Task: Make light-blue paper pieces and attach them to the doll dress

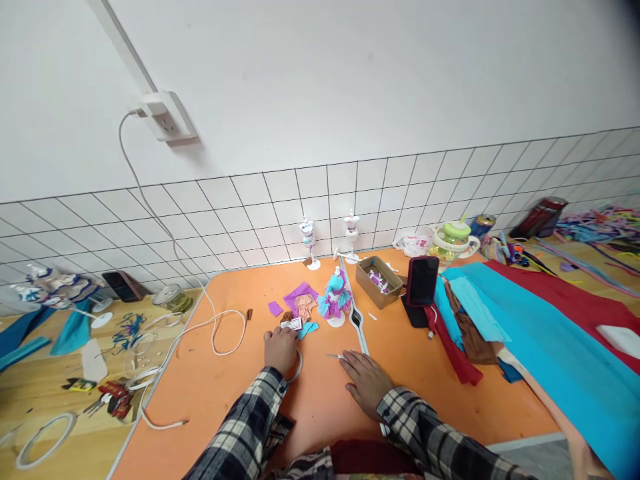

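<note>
My left hand (281, 349) rests on the orange table (235, 393) with its fingers curled, beside a small white-and-red packet (292, 324) and a white ring partly under the wrist. What its fingers hold, if anything, is hidden. My right hand (367, 381) lies palm down with fingers spread, its fingertips at a thin pointed metal tool (336, 356). Beyond the hands stands a small dress form (337, 297) in blue and purple crepe. Crumpled peach paper (304, 305), purple paper (299, 291) and a blue scrap (308, 330) lie to its left.
Two more dress forms (307, 235) stand by the tiled wall. A cardboard box (379, 283), a phone on a stand (422, 281) and a green-lidded jug (454, 241) are to the right. Blue sheets (545, 340) cover the right side. A white cable (215, 333) crosses the left.
</note>
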### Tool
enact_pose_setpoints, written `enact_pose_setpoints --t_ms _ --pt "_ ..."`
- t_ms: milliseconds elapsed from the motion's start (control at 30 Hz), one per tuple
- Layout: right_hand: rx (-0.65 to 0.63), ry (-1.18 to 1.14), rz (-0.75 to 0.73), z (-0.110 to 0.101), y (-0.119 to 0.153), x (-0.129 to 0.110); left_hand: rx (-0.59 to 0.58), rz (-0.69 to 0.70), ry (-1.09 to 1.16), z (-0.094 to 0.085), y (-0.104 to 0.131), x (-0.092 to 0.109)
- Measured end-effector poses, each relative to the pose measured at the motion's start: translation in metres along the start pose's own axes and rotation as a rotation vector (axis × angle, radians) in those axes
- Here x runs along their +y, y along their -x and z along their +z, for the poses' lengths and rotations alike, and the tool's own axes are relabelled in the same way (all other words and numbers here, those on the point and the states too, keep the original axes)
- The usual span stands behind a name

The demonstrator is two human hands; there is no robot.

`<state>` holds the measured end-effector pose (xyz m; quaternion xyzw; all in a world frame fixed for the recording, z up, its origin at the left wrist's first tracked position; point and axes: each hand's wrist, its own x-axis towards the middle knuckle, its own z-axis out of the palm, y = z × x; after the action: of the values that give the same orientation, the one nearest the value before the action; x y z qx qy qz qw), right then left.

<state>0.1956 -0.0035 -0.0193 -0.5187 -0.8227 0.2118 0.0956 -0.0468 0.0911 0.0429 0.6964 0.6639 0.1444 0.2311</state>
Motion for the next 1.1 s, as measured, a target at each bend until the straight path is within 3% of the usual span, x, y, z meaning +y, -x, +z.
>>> enact_pose_setpoints --t_ms 133,300,433,567,667,833,933,1033,1100 --pt "0.01 -0.034 0.011 0.002 0.004 -0.001 -0.014 0.05 0.025 -0.009 0.0 0.005" --pt "0.041 -0.053 0.059 -0.017 -0.007 -0.01 -0.07 0.013 0.219 -0.01 0.008 0.01" --pt "0.113 -0.103 0.063 -0.034 -0.014 -0.027 -0.206 -0.015 0.472 -0.008 0.022 0.019" --pt "0.233 -0.544 0.084 -0.04 -0.018 -0.051 -0.376 0.011 0.683 -0.015 0.039 0.037" --pt "0.168 -0.821 0.119 -0.043 -0.019 -0.062 -0.433 0.039 0.781 -0.022 0.047 0.049" --pt "0.097 -1.104 0.073 -0.054 -0.013 -0.063 -0.439 0.056 0.841 -0.021 0.053 0.058" --pt "0.184 -1.102 0.205 -0.055 -0.011 -0.061 -0.463 0.025 0.88 -0.01 0.059 0.059" --pt "0.239 -1.139 0.364 -0.047 -0.012 -0.059 -0.375 -0.035 1.003 0.003 0.069 0.061" --pt "0.216 -1.188 0.398 -0.04 -0.014 -0.057 -0.336 0.001 1.047 0.008 0.076 0.063"
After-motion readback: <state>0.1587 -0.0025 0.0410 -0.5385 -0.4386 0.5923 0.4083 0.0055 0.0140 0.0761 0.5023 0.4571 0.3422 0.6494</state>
